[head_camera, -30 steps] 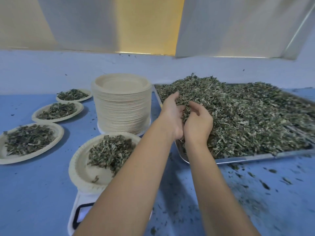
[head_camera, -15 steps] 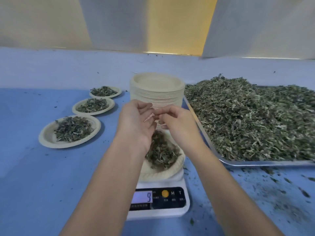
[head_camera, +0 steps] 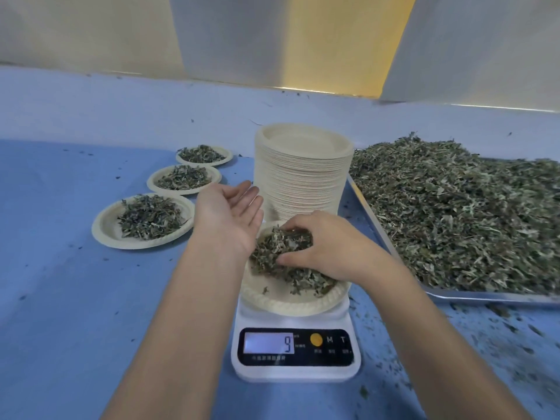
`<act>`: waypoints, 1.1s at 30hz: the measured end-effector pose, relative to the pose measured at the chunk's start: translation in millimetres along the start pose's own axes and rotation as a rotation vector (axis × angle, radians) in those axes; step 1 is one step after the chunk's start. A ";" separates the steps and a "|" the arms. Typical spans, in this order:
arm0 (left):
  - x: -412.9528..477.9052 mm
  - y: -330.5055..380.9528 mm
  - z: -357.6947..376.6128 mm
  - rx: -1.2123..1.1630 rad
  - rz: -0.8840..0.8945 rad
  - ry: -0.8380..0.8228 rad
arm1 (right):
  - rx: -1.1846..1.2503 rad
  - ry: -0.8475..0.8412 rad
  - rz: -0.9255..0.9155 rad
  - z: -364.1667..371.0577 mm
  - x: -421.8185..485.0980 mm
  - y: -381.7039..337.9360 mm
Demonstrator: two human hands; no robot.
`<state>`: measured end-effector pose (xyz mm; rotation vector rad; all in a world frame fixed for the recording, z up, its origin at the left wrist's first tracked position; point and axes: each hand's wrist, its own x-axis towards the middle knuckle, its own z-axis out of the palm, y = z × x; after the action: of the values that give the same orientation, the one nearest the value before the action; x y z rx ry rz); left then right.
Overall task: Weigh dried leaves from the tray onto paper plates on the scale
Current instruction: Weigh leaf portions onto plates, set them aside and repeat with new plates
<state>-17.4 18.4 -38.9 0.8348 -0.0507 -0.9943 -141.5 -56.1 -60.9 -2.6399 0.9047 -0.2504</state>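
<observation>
The head camera looks down on a blue bench with a white scale standing at its near middle. The scale's display reads 9. A paper plate sits on the scale and carries a small heap of leaves, which lies toward the far side of the plate, so the near part of the plate is bare apart from a few scraps. The right hand lies on top of this heap with its back up. Its fingers and thumb are curled into the leaves and grasp a bunch of them. The left hand hovers over the left edge of the same plate. It is released, with the palm turned up and the fingers straight and together, and it holds nothing. A tall stack of plates stands just behind the scale, near the left fingertips. To the right, a metal tray rests on the bench, piled across its whole width with dried leaves. Its near left corner reaches close to the scale. Loose crumbs are scattered on the bench in front of the tray. At the left, well apart from the scale, three filled plates lie in a row running away from the camera, each with its own heap of leaves.
</observation>
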 end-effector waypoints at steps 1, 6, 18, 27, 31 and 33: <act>0.0 -0.3 0.3 -0.003 -0.002 -0.002 | 0.013 0.034 -0.013 0.7 0.7 -1.0; -0.8 -1.3 0.7 0.013 0.016 -0.008 | 0.101 0.128 -0.069 2.9 -0.2 -1.0; -1.5 -5.3 3.2 0.092 -0.002 -0.037 | 0.379 0.375 -0.028 -15.1 -4.8 0.8; 0.1 -12.1 7.7 0.143 0.004 -0.025 | 0.625 0.446 -0.032 -13.2 1.1 1.6; -2.1 -16.4 14.5 0.095 -0.051 -0.086 | 0.732 0.499 -0.059 -9.7 3.3 -3.0; -2.4 -19.4 17.1 0.099 -0.072 -0.137 | 0.756 0.482 -0.081 -6.3 4.7 -3.3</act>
<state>-39.5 4.8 -38.7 0.8632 -0.1892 -1.1233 -137.6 -58.1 -53.6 -1.9260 0.6471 -1.0521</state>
